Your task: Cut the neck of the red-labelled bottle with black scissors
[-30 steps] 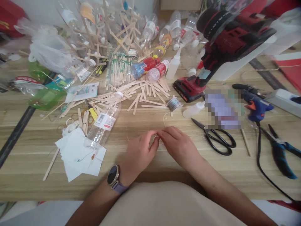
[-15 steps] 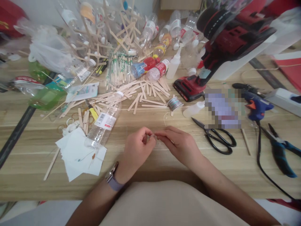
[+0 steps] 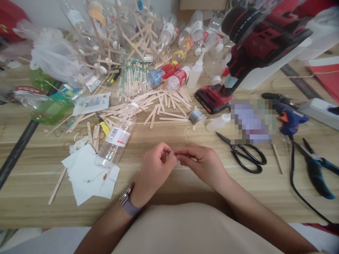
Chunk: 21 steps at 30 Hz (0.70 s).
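My left hand [image 3: 158, 163] and my right hand [image 3: 200, 160] meet tip to tip above the table's front part. Both pinch a thin strand [image 3: 172, 153], most of it hidden by the fingers. Just beyond my right hand lies a spool of thread [image 3: 197, 116], and a pale loose end curves from it toward that hand. Black-handled scissors [image 3: 245, 153] rest to the right of my right hand. On the left, a clear plastic bottle [image 3: 116, 137] lies on its side, its base over white paper sheets [image 3: 90, 176].
Wooden craft sticks [image 3: 159, 102] are strewn behind my hands, with several plastic bottles [image 3: 177, 79] beyond. A red cordless drill [image 3: 238, 63] stands at the back right. A glue gun [image 3: 290, 120], pliers [image 3: 316, 169] and a small white bottle [image 3: 218, 122] lie on the right.
The fingers of my right hand have curled in more, and their tips have shifted slightly at the strand. My left hand has barely moved.
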Available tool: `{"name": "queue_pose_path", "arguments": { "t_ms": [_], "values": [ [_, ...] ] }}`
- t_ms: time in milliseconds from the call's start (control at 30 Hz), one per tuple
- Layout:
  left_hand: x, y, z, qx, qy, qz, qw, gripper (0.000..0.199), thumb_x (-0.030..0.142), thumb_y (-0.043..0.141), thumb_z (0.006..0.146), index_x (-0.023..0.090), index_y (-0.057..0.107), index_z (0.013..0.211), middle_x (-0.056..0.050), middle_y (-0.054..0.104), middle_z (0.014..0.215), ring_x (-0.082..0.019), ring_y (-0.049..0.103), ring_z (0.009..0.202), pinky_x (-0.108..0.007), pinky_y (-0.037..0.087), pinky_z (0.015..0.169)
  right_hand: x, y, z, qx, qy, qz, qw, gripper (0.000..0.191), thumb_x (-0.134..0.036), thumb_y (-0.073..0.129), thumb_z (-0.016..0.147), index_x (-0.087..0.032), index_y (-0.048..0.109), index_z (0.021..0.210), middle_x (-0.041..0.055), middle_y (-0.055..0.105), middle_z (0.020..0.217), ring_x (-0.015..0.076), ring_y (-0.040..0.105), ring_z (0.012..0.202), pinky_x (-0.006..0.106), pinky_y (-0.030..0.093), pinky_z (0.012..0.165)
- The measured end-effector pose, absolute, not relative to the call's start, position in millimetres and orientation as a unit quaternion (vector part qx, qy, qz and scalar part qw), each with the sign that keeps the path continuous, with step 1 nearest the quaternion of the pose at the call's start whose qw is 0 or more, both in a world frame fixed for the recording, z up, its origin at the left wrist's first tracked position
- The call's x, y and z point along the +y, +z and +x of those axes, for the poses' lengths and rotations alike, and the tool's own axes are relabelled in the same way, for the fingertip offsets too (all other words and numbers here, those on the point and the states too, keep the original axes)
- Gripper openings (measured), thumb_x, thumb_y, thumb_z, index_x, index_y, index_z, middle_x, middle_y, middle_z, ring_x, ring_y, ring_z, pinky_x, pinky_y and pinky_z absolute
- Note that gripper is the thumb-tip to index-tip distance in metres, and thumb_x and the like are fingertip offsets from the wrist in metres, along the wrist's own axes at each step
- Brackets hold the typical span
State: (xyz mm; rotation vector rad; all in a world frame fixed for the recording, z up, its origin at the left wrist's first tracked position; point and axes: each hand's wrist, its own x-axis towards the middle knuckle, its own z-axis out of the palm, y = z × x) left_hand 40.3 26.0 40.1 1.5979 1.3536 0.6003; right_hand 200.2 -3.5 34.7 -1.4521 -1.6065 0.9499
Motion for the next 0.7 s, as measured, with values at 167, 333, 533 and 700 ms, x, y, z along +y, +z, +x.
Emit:
{"name": "queue_pose_path", "arguments": {
  "t_ms": [167, 333, 533, 700],
  "values": [
    [25.2, 38.7, 41.1, 0.550, 0.245, 0.668, 0.437, 0.006, 0.022, 0.052, 0.074, 0.022, 0.050, 0.068, 0.008, 0.044, 0.050, -0.010, 0.042, 0.048, -0.023, 0.030, 0.048, -4.0, 35.8, 199.2, -0.585, 0.420, -0.578, 0.384, 0.012, -0.023, 0.064, 0.082, -0.025, 0.076, 0.080, -0.0020, 0.068, 0.064, 0.0128, 0.057, 0.056, 0.025, 0.041, 0.054],
    [23.1, 37.6, 41.3, 0.547, 0.247, 0.681, 0.419, 0.005, 0.023, 0.051, 0.075, 0.022, 0.050, 0.070, 0.009, 0.043, 0.051, -0.010, 0.042, 0.048, -0.023, 0.030, 0.049, -4.3, 37.4, 198.2, -0.563, 0.445, -0.591, 0.369, 0.014, -0.025, 0.063, 0.080, -0.023, 0.077, 0.080, -0.0018, 0.066, 0.061, 0.0119, 0.056, 0.056, 0.023, 0.041, 0.052],
    [24.0, 36.5, 41.8, 0.548, 0.236, 0.693, 0.403, 0.006, 0.023, 0.049, 0.076, 0.022, 0.049, 0.070, 0.008, 0.042, 0.052, -0.010, 0.041, 0.048, -0.024, 0.030, 0.050, -3.1, 39.2, 199.4, -0.535, 0.499, -0.581, 0.356, 0.016, -0.028, 0.062, 0.078, -0.020, 0.076, 0.078, -0.0016, 0.063, 0.060, 0.0111, 0.056, 0.055, 0.022, 0.042, 0.052],
    [22.5, 35.2, 43.4, 0.548, 0.228, 0.697, 0.402, 0.006, 0.023, 0.048, 0.076, 0.021, 0.048, 0.070, 0.008, 0.043, 0.054, -0.010, 0.042, 0.050, -0.025, 0.028, 0.051, -4.8, 37.5, 196.8, -0.545, 0.481, -0.587, 0.356, 0.016, -0.023, 0.059, 0.076, -0.020, 0.075, 0.077, -0.0021, 0.063, 0.059, 0.0106, 0.053, 0.054, 0.021, 0.039, 0.050]
  ]
}}
